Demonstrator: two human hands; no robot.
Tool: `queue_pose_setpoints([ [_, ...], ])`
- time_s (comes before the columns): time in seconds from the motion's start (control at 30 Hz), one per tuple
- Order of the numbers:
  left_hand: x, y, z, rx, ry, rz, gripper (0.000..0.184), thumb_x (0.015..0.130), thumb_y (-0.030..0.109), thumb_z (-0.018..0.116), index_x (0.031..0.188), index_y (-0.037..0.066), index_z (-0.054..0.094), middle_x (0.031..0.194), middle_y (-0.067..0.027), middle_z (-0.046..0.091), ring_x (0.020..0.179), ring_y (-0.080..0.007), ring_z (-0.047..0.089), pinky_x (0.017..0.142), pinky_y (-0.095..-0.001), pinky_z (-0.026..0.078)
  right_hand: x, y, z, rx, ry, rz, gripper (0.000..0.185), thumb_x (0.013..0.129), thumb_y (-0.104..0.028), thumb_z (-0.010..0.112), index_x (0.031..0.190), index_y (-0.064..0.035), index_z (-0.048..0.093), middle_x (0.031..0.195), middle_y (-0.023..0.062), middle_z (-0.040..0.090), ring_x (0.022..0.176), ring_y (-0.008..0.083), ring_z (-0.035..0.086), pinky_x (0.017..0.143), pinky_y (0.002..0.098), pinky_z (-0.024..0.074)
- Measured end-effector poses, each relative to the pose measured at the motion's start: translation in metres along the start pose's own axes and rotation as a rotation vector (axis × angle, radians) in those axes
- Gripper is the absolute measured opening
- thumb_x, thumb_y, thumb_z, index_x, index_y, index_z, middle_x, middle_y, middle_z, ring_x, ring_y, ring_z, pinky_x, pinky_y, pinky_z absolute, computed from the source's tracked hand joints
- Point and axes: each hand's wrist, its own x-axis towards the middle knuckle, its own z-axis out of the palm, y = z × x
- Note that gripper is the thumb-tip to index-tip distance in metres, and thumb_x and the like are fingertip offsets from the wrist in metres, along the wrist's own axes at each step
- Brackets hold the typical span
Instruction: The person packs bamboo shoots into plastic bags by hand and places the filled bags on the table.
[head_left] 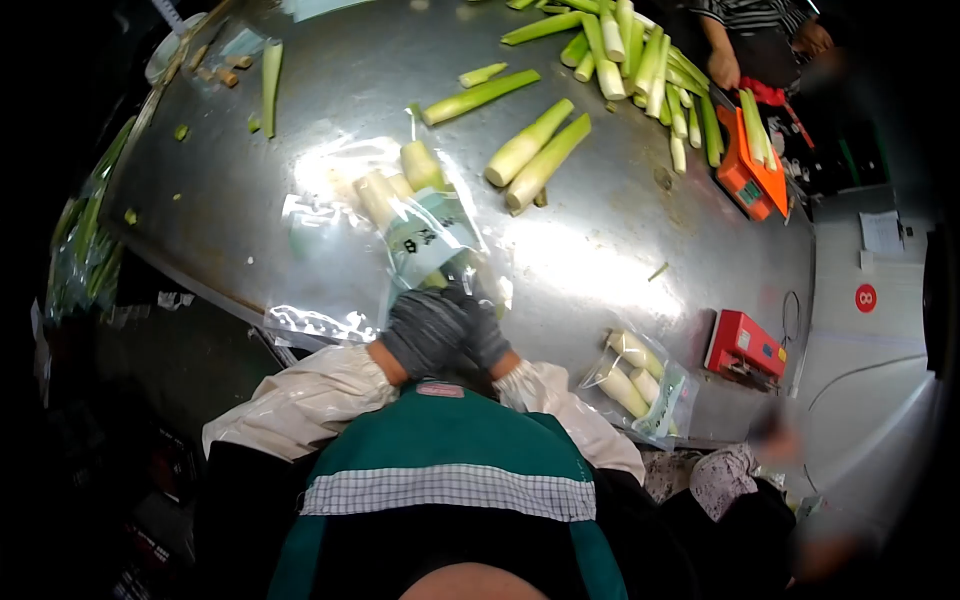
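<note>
Both my hands wear grey gloves and meet at the near edge of the metal table. My left hand and my right hand are closed together at the lower end of a clear plastic bag. Inside the bag lie pale green stalks, under a light green label with dark print. The fingertips overlap, and what lies between them is hidden. Another clear bag lies flat, left of and under my left hand. Beyond the held bag rest two loose stalks.
A filled bag sits at the near right, with a red device beyond it. Stalks are piled at the far side. An orange scale holds stalks near another person's hand. Another person's patterned sleeve shows at lower right.
</note>
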Motion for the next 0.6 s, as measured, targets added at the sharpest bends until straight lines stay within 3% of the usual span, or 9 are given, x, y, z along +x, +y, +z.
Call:
queue_pose_setpoints([
  [0.07,-0.003,-0.003,-0.022,-0.023,-0.25,-0.107,0.016,0.065,0.019,0.058,0.072,0.006,0.052,0.076,-0.0112,0.055,0.059,-0.025,0.056,0.049,-0.0356,0.044,0.0,0.003,0.004,0.376,-0.017,0.11,0.041,0.08,-0.027,0.053,0.112,-0.0023,0.045,0.101,0.0162,0.054,0.093,0.0247,0.053,0.075,0.033,0.0448],
  [0.13,-0.014,-0.001,-0.02,-0.026,-0.106,-0.257,0.02,0.069,0.02,0.06,0.079,0.005,0.053,0.079,-0.0141,0.055,0.064,-0.0283,0.057,0.053,-0.0379,0.045,-0.007,0.015,-0.017,0.538,0.018,0.217,0.039,0.081,-0.026,0.051,0.112,-0.003,0.045,0.101,0.0157,0.054,0.09,0.0236,0.054,0.074,0.0334,0.045],
  [0.2,-0.033,-0.001,0.0,-0.13,0.01,-0.489,0.032,0.07,0.023,0.061,0.093,0.004,0.05,0.08,-0.0166,0.055,0.064,-0.0335,0.056,0.058,-0.04,0.045,-0.017,0.019,-0.055,0.299,-0.234,0.361,0.041,0.075,-0.02,0.058,0.112,-0.0055,0.047,0.095,0.0134,0.054,0.073,0.0246,0.055,0.067,0.0339,0.0462],
  [0.27,-0.039,0.001,0.007,-0.146,-0.088,-0.521,0.047,0.071,0.026,0.06,0.109,0.004,0.042,0.085,-0.0191,0.056,0.066,-0.0362,0.056,0.06,-0.0416,0.045,-0.019,0.015,-0.094,0.148,-0.393,0.584,0.043,0.071,-0.017,0.063,0.111,-0.0074,0.048,0.091,0.0128,0.054,0.059,0.0259,0.056,0.061,0.0344,0.0469],
  [0.33,-0.038,0.006,0.008,-0.162,-0.307,-0.696,0.055,0.072,0.026,0.058,0.117,0.004,0.036,0.088,-0.0219,0.056,0.066,-0.0371,0.056,0.06,-0.0433,0.045,-0.023,0.017,-0.105,0.205,0.022,0.769,0.045,0.076,-0.033,0.057,0.113,-0.0088,0.047,0.082,0.0168,0.058,0.079,0.0307,0.057,0.073,0.0375,0.0459],
  [0.4,-0.037,0.002,0.017,-0.138,-0.317,-0.673,0.054,0.075,0.023,0.055,0.12,0.005,0.032,0.081,-0.0226,0.057,0.063,-0.0369,0.057,0.057,-0.0443,0.045,-0.015,0.028,-0.08,0.196,0.145,0.727,0.039,0.08,-0.033,0.052,0.11,-0.007,0.048,0.072,0.0184,0.058,0.078,0.0317,0.058,0.073,0.0367,0.046],
  [0.47,-0.035,-0.003,0.02,-0.176,-0.383,-0.715,0.052,0.076,0.018,0.052,0.121,0.005,0.031,0.089,-0.0215,0.057,0.07,-0.0355,0.058,0.061,-0.0426,0.046,-0.003,0.046,-0.057,0.347,-0.089,0.762,0.033,0.081,-0.029,0.052,0.102,-0.0044,0.052,0.075,0.0201,0.058,0.079,0.0332,0.057,0.075,0.0372,0.0456],
  [0.53,-0.042,-0.004,0.026,-0.181,-0.224,-0.652,0.037,0.075,0.011,0.052,0.11,0.004,0.043,0.08,-0.0194,0.059,0.065,-0.0349,0.058,0.057,-0.0418,0.046,0.018,0.04,-0.077,0.396,-0.22,0.78,0.029,0.082,-0.028,0.051,0.097,-0.0028,0.054,0.076,0.0204,0.058,0.08,0.0322,0.058,0.074,0.0362,0.0459],
  [0.6,-0.05,-0.01,0.024,-0.209,0.032,-0.357,0.022,0.073,0.006,0.052,0.095,0.003,0.053,0.077,-0.0181,0.059,0.065,-0.0348,0.057,0.056,-0.0415,0.046,0.035,0.035,-0.081,0.458,-0.368,0.759,0.027,0.083,-0.026,0.05,0.091,-0.0011,0.056,0.077,0.0206,0.059,0.08,0.0312,0.058,0.073,0.0351,0.0462],
])
